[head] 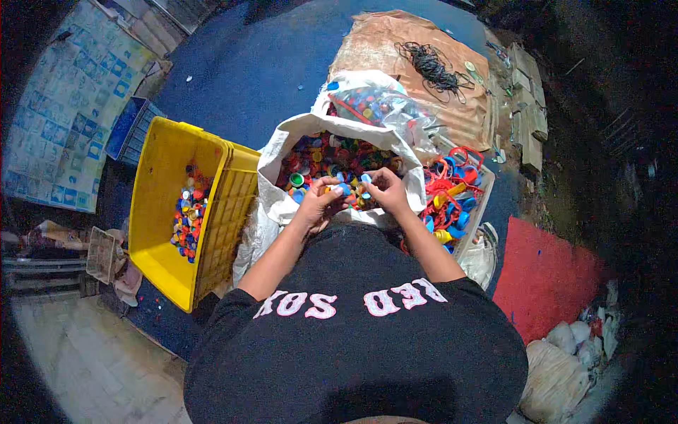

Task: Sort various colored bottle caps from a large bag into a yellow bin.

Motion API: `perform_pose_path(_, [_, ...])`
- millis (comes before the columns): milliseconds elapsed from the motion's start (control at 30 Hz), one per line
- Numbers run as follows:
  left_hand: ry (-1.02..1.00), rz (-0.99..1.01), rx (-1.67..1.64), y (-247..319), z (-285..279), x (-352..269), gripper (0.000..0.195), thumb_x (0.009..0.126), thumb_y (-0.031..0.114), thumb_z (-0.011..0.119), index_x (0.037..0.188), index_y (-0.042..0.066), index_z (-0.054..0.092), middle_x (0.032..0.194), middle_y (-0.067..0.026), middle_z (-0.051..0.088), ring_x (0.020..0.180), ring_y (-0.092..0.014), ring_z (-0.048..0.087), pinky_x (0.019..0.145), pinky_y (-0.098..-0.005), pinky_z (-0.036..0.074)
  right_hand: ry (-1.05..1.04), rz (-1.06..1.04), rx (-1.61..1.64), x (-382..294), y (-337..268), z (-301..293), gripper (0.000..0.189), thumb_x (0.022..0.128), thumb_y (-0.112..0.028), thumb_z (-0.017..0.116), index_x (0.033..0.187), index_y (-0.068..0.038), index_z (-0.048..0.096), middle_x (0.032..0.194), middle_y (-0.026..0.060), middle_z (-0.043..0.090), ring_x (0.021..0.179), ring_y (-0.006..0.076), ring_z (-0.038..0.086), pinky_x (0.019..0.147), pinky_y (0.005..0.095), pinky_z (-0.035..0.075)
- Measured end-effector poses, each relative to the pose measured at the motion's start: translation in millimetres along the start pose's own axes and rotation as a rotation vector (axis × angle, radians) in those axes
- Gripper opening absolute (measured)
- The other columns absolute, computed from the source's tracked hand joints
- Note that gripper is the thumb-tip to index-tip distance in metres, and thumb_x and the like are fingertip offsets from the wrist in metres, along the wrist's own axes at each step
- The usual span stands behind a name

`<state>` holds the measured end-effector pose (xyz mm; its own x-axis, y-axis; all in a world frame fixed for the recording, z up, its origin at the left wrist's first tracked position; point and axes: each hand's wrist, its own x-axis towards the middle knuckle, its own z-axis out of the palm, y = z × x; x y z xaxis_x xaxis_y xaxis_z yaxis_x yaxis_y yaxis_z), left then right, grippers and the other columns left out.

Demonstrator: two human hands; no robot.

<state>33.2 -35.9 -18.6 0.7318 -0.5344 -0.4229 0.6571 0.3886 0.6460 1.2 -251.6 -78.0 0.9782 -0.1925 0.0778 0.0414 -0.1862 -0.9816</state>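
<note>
Over the near side of a white woven sack [269, 164], its rim rolled outward, both my hands are side by side. Plastic bottle caps in many colours [339, 151] fill the sack. My left hand [320, 201] has a blue bottle cap [344, 189] at its fingertips. Between the thumb and fingers of my right hand [391, 193] is a light-blue and white cap [365, 180]. A green cap [296, 179] lies on the pile left of my hands.
Left of the sack, a yellow crate [159, 270] holds mixed caps. At right, a pale tray [484, 196] carries red rings and blue caps. A clear plastic bag of caps [371, 106] lies behind the sack. Black cord [434, 69] rests on a brown sheet [371, 42].
</note>
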Motion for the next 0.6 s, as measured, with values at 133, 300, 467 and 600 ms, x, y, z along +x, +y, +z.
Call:
perform_pose_path(133, [-0.037, 0.018, 0.016, -2.0, -4.4, -0.3, 0.031, 0.087, 0.009, 0.065, 0.111, 0.009, 0.046, 0.097, -0.0114, 0.061, 0.083, -0.023, 0.068, 0.069, -0.0326, 0.058, -0.191, 0.095, 0.283, -11.9, -42.5, 12.2, 0.017, 0.082, -0.008, 0.069, 0.084, -0.003, 0.053, 0.106, 0.0119, 0.061, 0.089, 0.0121, 0.059, 0.075, 0.0262, 0.049])
perform_pose_path(300, [-0.052, 0.003, 0.115, -8.4, -9.4, -0.4, 0.032, 0.088, 0.011, 0.064, 0.113, 0.008, 0.044, 0.094, -0.0089, 0.06, 0.078, -0.019, 0.065, 0.071, -0.0323, 0.057, -0.324, 0.015, 0.208, -16.4, -47.3, 18.9, 0.023, 0.079, -0.016, 0.073, 0.091, -0.003, 0.059, 0.099, 0.0044, 0.062, 0.085, 0.0096, 0.061, 0.073, 0.0265, 0.05])
perform_pose_path(467, [-0.138, 0.079, 0.287, -11.2, -14.7, -1.3, 0.028, 0.091, 0.015, 0.061, 0.111, 0.008, 0.043, 0.099, -0.0078, 0.056, 0.079, -0.017, 0.061, 0.069, -0.0309, 0.054, -0.316, -0.172, -0.08, -17.5, -66.4, 11.8, 0.036, 0.077, -0.02, 0.075, 0.106, -0.003, 0.062, 0.092, 0.0056, 0.062, 0.082, 0.0132, 0.062, 0.072, 0.0276, 0.049])
perform_pose_path(600, [-0.195, 0.168, 0.46, -13.9, -20.2, 3.0, 0.026, 0.093, 0.019, 0.059, 0.111, 0.009, 0.043, 0.101, -0.0081, 0.054, 0.079, -0.017, 0.061, 0.068, -0.0305, 0.053, -0.348, -0.097, -0.096, -18.1, -68.9, 12.0, 0.04, 0.075, -0.024, 0.077, 0.106, -0.003, 0.062, 0.09, 0.0083, 0.063, 0.08, 0.0179, 0.063, 0.072, 0.0292, 0.049])
